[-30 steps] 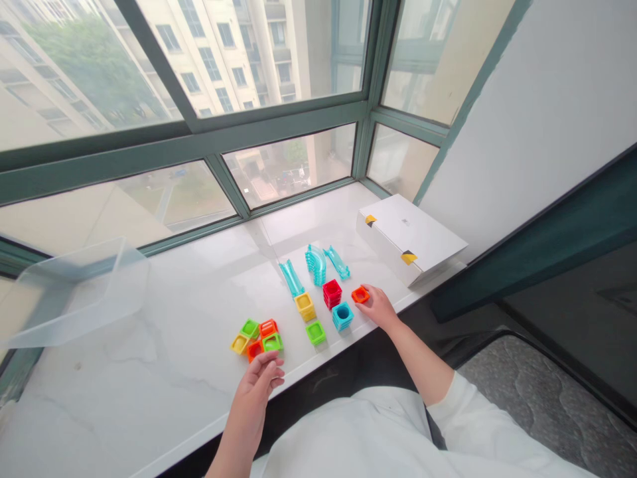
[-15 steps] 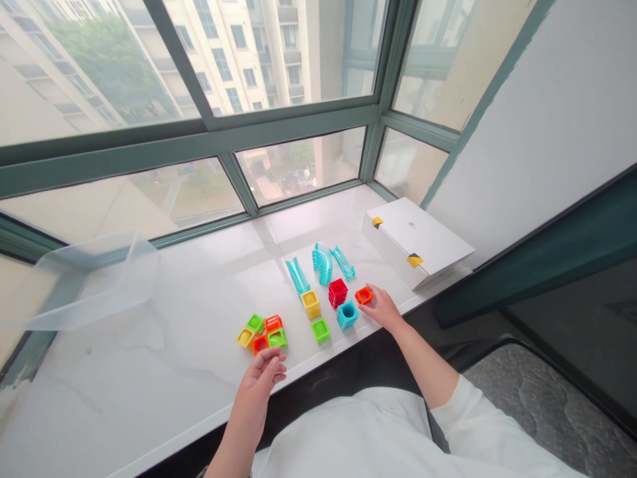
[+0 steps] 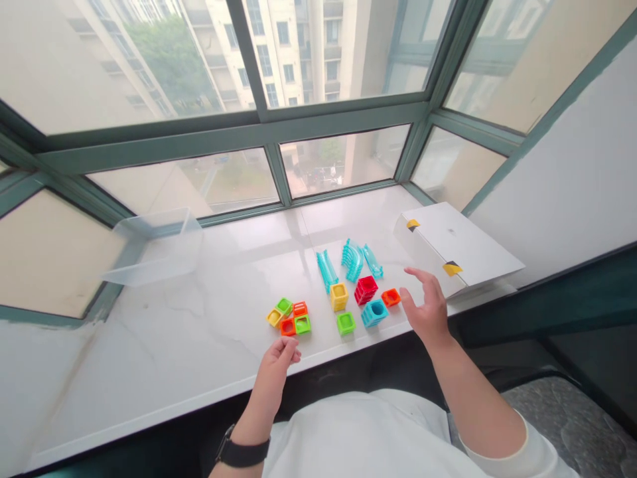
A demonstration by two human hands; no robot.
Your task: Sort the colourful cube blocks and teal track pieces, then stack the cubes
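My right hand [image 3: 426, 307] is raised with thumb and fingers apart, holding nothing, just right of an orange block [image 3: 391, 297]. Left of that block stand a red stack of blocks [image 3: 366, 290], a blue stack [image 3: 374, 313], a yellow stack [image 3: 339, 297] and a green block [image 3: 346, 323]. My left hand [image 3: 279, 358] has its fingers curled together at the counter's front edge; whether anything is inside cannot be made out. Just beyond it lies a cluster with an orange block [image 3: 287, 326], a green block [image 3: 302, 324] and a yellow block [image 3: 275, 318].
Behind the stacks lie a straight turquoise track piece [image 3: 327, 271], curved track pieces [image 3: 353, 259] and another track piece [image 3: 373, 261]. A white box [image 3: 462, 242] stands at the right. A clear plastic bin [image 3: 154, 255] sits by the window at the left of the white counter [image 3: 213, 332].
My right hand has let go of the orange block and moved off to its right, fingers opening. My left hand's fingers have curled in more. The view has swung left.
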